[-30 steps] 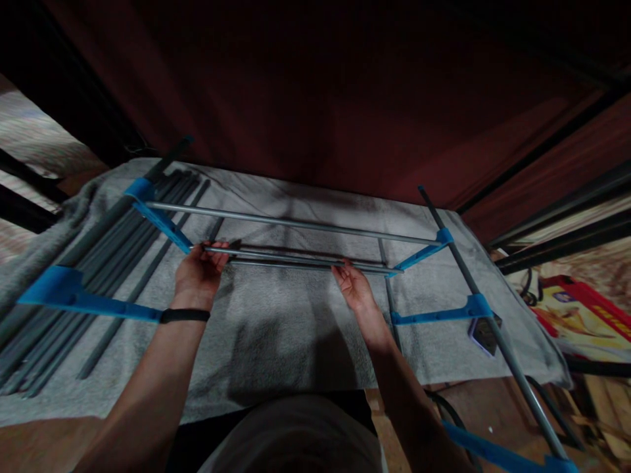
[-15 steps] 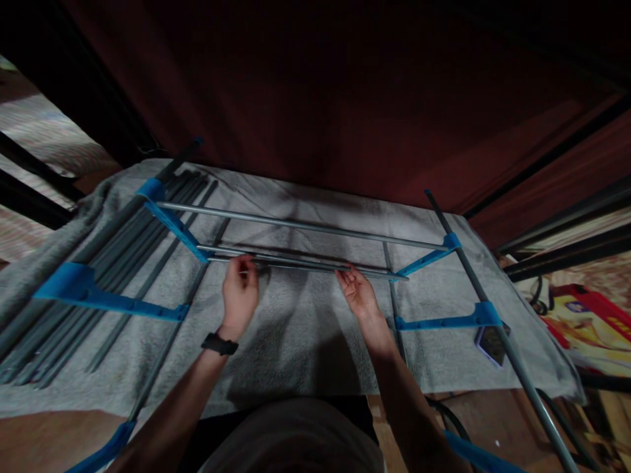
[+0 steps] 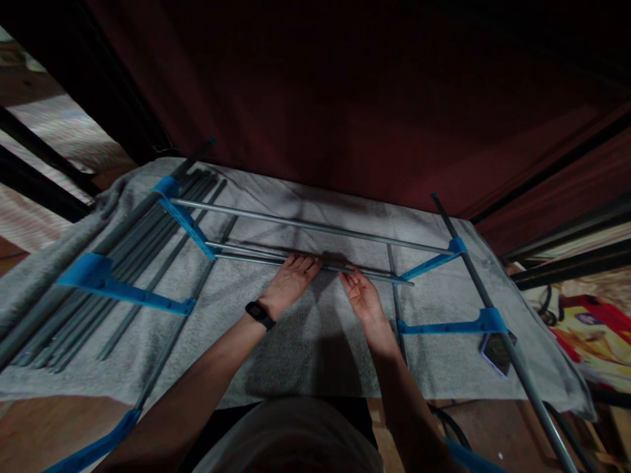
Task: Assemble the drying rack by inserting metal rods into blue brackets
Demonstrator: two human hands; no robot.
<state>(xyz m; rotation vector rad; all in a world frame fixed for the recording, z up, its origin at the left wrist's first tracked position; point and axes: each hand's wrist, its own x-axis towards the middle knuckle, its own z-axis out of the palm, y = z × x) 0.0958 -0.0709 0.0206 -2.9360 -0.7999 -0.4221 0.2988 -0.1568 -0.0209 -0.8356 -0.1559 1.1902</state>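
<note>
Closest in, the person's two forearms reach out over a brown table (image 3: 44,427) covered by a grey towel (image 3: 444,368). The left wrist wears a dark watch (image 3: 256,313).

The left hand (image 3: 290,281) is palm down, its fingers together and stretched flat over a pair of grey rods (image 3: 246,256), resting on them rather than curled round them. Just beside it, the right hand (image 3: 363,297) lies palm up with the fingers spread loosely, their tips touching the same pair from the near side. The hands sit close together but apart, both near the middle of the rods' length.

The pair runs crosswise, just above the towel. Its left ends sit in the left blue bracket (image 3: 185,220) and its right ends reach the right blue bracket (image 3: 428,263). Each bracket is fixed to a long grey pole, the left pole (image 3: 128,217) and the right pole (image 3: 476,289). Nearer the person, these poles carry a second left bracket (image 3: 123,295) and a second right bracket (image 3: 453,324), whose sockets hold nothing that can be seen.

Beyond the hands, a single far rod (image 3: 315,226) spans the same two brackets, parallel to the pair. A bundle of loose rods (image 3: 142,253) lies on the towel at the left, under the left pole. A small dark flat thing (image 3: 497,351) lies at the towel's right edge. A dark red backdrop (image 3: 345,98) rises behind.
</note>
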